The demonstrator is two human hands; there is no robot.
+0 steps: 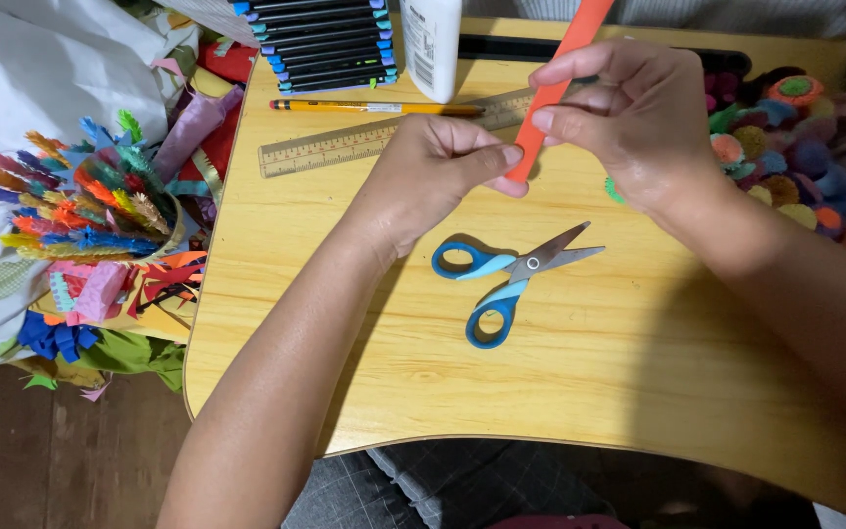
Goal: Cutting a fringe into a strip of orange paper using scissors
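A long orange paper strip [565,59] rises from between both hands toward the top edge. My left hand [433,171] pinches its lower end with thumb and fingers. My right hand [629,118] grips the strip just above, fingers curled around it. Below the hands, blue-handled scissors [511,279] lie slightly open on the small wooden table [619,372], touching neither hand.
A wooden ruler [345,145] and a yellow pencil [374,106] lie behind the hands. A white glue bottle [431,44] and a marker set [320,44] stand at the back. Coloured fringed paper pieces [90,211] fill a container at left; rolled paper flowers [795,147] pile at right.
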